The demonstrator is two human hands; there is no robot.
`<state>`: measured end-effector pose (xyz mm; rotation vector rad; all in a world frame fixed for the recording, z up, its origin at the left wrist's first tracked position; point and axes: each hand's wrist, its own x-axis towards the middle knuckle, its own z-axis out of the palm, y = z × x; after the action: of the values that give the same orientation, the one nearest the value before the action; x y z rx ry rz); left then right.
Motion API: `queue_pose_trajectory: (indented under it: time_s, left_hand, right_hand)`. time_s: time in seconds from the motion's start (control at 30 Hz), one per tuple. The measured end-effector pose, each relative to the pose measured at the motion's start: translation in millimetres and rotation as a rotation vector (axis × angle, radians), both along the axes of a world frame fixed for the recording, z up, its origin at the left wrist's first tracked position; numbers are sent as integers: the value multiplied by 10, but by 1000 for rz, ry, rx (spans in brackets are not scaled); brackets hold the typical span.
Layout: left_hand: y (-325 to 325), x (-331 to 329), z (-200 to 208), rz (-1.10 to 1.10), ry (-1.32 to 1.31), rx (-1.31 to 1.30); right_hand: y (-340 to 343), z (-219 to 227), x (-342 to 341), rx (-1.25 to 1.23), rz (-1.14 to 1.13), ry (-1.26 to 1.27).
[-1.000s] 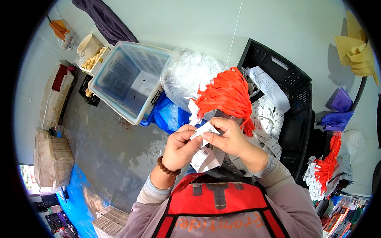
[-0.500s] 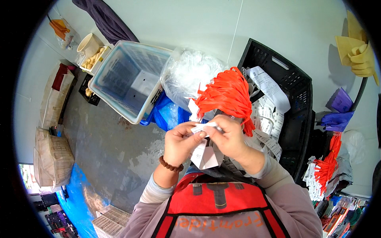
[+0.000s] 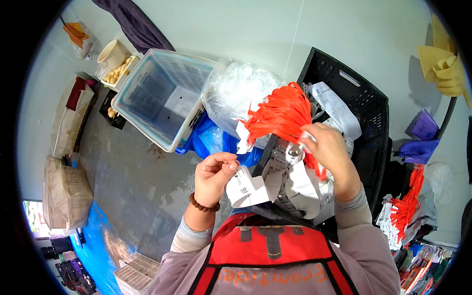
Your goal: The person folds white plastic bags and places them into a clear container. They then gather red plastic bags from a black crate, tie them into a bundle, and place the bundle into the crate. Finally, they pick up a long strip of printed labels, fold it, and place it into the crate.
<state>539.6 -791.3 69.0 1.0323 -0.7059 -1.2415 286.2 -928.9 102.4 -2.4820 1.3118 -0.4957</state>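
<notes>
My left hand [image 3: 212,178], with a brown beaded bracelet at the wrist, is closed with thumb and forefinger at the end of a strip of white printed labels [image 3: 239,191]. The strip runs down and right toward more labels [image 3: 301,189] in front of me. At the right of a thick bundle of red ribbons [image 3: 280,115], my right hand [image 3: 328,150] is closed with a small white tag [image 3: 307,139] at its fingertips. White tags also show at the bundle's left end. Palm and curled fingers hide part of the tag.
A black crate [image 3: 366,98] holding long paper strips stands behind the ribbons. Left of it are a clear plastic bag [image 3: 238,91], a blue bag [image 3: 211,137] and a large pale tub [image 3: 172,140]. More red ribbons [image 3: 408,201] hang at the right, below purple gloves [image 3: 418,150].
My hands have parted. The right one has moved right to the red ribbons with a white tag; the left has shifted slightly left and stays at the label strip.
</notes>
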Motion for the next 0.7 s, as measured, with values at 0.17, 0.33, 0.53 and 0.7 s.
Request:
queue_pose_trajectory:
  time_s: [0.17, 0.33, 0.53, 0.7]
  left_hand:
    - [115, -196, 131, 98, -169, -103]
    - [120, -273, 48, 154, -360, -327]
    - [236, -101, 161, -272, -282, -137]
    - [323, -106, 18, -60, -105, -21]
  right_hand:
    - [185, 6, 217, -68, 130, -277]
    - [651, -21, 599, 918, 394, -660]
    - [669, -233, 643, 997, 463, -677]
    - [757, -194, 735, 916, 414, -737]
